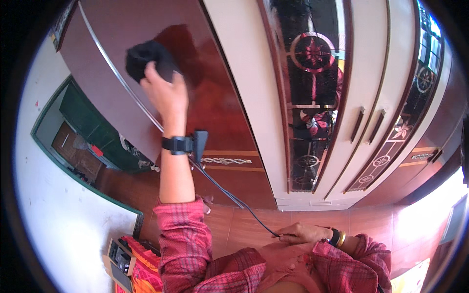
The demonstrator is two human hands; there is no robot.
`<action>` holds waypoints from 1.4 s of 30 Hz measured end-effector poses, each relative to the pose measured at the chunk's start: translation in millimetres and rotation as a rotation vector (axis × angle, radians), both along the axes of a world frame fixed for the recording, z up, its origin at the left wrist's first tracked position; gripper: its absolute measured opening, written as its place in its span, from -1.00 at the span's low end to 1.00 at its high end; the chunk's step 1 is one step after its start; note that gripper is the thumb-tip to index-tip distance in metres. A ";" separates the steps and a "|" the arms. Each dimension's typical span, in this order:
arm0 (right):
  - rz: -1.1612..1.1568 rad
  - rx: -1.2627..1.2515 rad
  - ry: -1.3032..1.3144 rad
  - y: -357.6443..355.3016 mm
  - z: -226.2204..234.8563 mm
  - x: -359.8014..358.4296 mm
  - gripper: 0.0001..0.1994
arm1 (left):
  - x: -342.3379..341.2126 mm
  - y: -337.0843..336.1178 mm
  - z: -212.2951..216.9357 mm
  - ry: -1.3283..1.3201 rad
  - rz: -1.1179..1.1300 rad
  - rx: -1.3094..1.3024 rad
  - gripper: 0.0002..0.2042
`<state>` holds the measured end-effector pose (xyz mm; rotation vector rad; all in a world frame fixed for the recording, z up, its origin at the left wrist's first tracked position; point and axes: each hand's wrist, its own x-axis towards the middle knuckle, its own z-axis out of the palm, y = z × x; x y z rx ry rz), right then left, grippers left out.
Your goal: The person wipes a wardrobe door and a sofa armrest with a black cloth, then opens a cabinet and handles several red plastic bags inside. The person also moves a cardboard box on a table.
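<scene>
High on the dark red wardrobe door [215, 93], my left hand [166, 95] presses a black cloth [149, 58] flat to the panel, fingers curled around the wad. A black band with a small device [183, 144] circles that wrist, its cable [229, 195] trailing down to my right hand [300, 233], whose fingers pinch it against my chest.

The left hand [166, 95] is covering part of the black cloth [146, 59] — its fingertips are lying hidden behind it. Below the right hand [300, 233], the thin cable [229, 195] is vanishing under the fingers — its end cannot be told.
</scene>
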<state>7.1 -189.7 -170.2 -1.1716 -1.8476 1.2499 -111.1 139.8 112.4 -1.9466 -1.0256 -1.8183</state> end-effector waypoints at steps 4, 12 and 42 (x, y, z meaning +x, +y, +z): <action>-0.007 0.028 0.052 0.7 3.5 20.7 -0.70 | 33.0 -18.6 32.3 0.069 0.032 0.234 -0.45; 0.022 0.164 0.153 -0.8 -7.0 53.6 -0.71 | 138.4 -101.5 29.5 0.261 -0.136 0.548 -0.40; 0.081 0.058 -0.174 -14.2 9.3 83.3 -0.66 | 57.4 -74.1 -130.1 0.530 -0.094 0.182 -0.80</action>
